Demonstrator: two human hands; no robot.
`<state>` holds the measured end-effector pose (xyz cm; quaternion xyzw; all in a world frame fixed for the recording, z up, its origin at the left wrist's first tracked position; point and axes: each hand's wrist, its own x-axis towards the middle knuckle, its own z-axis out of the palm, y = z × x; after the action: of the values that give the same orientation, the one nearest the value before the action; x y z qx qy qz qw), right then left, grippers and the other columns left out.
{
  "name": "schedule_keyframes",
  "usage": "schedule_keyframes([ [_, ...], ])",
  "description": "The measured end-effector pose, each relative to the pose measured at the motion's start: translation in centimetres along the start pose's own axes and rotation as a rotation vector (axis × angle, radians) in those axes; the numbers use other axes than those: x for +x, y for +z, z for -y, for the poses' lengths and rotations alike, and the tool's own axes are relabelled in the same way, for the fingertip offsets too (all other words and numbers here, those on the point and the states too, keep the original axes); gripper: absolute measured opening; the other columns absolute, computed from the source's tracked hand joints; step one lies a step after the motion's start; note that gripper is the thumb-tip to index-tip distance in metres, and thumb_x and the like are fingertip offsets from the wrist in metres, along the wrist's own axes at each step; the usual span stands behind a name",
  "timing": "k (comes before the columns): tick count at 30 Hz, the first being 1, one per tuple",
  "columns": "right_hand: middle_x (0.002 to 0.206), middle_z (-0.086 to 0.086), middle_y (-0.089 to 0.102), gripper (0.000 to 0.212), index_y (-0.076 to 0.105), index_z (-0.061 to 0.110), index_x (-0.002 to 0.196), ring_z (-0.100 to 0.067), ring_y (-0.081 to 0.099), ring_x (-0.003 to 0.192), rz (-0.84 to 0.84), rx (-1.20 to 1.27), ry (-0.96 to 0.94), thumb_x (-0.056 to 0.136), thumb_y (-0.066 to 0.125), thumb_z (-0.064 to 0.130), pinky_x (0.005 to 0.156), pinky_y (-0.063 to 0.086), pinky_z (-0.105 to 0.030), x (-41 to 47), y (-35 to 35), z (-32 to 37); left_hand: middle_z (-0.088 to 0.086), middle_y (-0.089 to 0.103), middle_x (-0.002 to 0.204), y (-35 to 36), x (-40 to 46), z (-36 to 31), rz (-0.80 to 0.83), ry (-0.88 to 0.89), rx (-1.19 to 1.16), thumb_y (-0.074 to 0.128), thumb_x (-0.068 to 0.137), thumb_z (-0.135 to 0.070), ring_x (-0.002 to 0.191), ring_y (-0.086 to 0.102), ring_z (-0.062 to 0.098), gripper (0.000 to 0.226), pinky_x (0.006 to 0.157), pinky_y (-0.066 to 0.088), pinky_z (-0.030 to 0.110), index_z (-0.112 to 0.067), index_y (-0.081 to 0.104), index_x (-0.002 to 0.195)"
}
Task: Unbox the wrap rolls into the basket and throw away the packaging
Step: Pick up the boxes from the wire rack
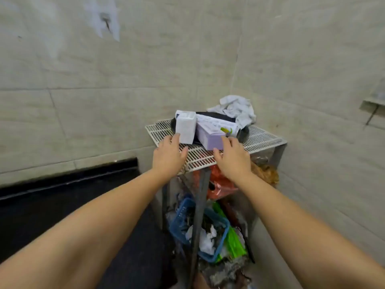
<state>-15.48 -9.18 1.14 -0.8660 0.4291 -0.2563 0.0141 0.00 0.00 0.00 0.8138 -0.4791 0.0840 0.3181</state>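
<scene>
Two wrap-roll boxes lie across a dark shallow basket (244, 133) on a white wire shelf (261, 140). The white box (186, 128) is on the left, its end facing me. The lilac box (210, 137) lies to its right, with a white printed box (216, 122) behind it. My left hand (168, 156) hovers just below the white box with its fingers apart, fingertips near the box's lower corner. My right hand (233, 157) is spread open at the front end of the lilac box, fingertips touching or almost touching it. Neither hand holds anything.
A crumpled white cloth (235, 108) sits at the back of the shelf. Under the shelf are a red plastic bag (218, 184), a blue basket (208, 232) with paper scraps, and green plastic (235, 243). Tiled walls close in behind and to the right.
</scene>
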Motion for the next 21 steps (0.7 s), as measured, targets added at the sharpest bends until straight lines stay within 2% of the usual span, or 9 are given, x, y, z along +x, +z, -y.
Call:
schedule_keyframes([
  [3,0.148,-0.013,0.03,0.06,0.029,0.019,0.142,-0.038,0.035,0.131,0.008,0.117,0.0,0.091,0.043,0.047,0.098,0.038,-0.051,4.9,0.7,0.1,0.02,0.043,0.133,1.1,4.8,-1.1,-0.033,-0.162,-0.128,0.05,0.088,-0.031,0.12,0.042,0.038,0.054,0.095,0.042,0.049,-0.01,0.034,0.135],
  [5,0.148,-0.014,0.027,0.066,0.025,0.021,0.143,-0.039,0.037,0.129,0.096,0.162,0.007,0.088,0.045,0.053,0.095,0.04,-0.049,7.8,1.5,0.1,0.022,0.039,0.136,2.0,7.7,-2.1,-0.033,-0.256,-0.18,0.054,0.087,-0.035,0.122,0.041,0.041,0.061,0.098,0.041,0.049,-0.01,0.03,0.137],
  [9,0.133,-0.016,0.047,0.065,0.037,0.017,0.132,-0.036,0.052,0.114,0.273,0.166,0.029,0.081,0.045,0.056,0.076,0.04,-0.04,10.8,2.9,-1.1,0.021,0.034,0.135,4.9,10.7,-3.3,-0.063,-0.314,-0.213,0.062,0.081,-0.04,0.12,0.043,0.041,0.072,0.097,0.043,0.05,-0.014,0.027,0.138],
  [11,0.128,-0.016,0.053,0.064,0.038,0.015,0.13,-0.036,0.054,0.111,0.367,0.141,-0.017,0.079,0.044,0.053,0.074,0.038,-0.039,11.8,3.5,-1.4,0.02,0.034,0.134,6.0,11.1,-3.1,-0.101,-0.358,-0.206,0.062,0.081,-0.04,0.117,0.044,0.04,0.071,0.094,0.045,0.051,-0.017,0.026,0.138],
  [14,0.136,-0.018,0.049,0.066,0.033,0.012,0.137,-0.036,0.05,0.118,0.451,0.119,-0.074,0.081,0.044,0.046,0.08,0.038,-0.041,12.7,3.3,-1.8,0.02,0.039,0.128,6.5,11.0,-2.7,-0.159,-0.351,-0.214,0.059,0.084,-0.033,0.107,0.051,0.04,0.061,0.087,0.05,0.051,-0.017,0.03,0.135],
  [16,0.143,-0.016,0.044,0.068,0.028,0.012,0.142,-0.036,0.046,0.125,0.475,0.178,-0.053,0.085,0.043,0.044,0.091,0.04,-0.041,13.1,2.7,-2.1,0.02,0.041,0.125,5.9,10.9,-2.1,-0.198,-0.332,-0.186,0.057,0.085,-0.028,0.103,0.053,0.04,0.054,0.084,0.05,0.048,-0.016,0.033,0.132],
  [18,0.145,-0.015,0.043,0.067,0.027,0.014,0.144,-0.036,0.048,0.124,0.467,0.243,-0.033,0.087,0.042,0.044,0.098,0.041,-0.041,13.1,2.0,-2.3,0.019,0.042,0.124,4.7,10.5,-1.4,-0.24,-0.325,-0.183,0.055,0.086,-0.027,0.103,0.053,0.039,0.05,0.082,0.05,0.046,-0.016,0.035,0.13],
  [21,0.136,-0.016,0.051,0.061,0.031,0.017,0.141,-0.036,0.056,0.111,0.427,0.335,-0.048,0.086,0.043,0.042,0.091,0.049,-0.042,12.5,1.3,-1.1,0.015,0.044,0.123,2.4,9.0,0.2,-0.298,-0.317,-0.213,0.055,0.087,-0.029,0.102,0.055,0.035,0.048,0.081,0.053,0.048,-0.018,0.034,0.129],
])
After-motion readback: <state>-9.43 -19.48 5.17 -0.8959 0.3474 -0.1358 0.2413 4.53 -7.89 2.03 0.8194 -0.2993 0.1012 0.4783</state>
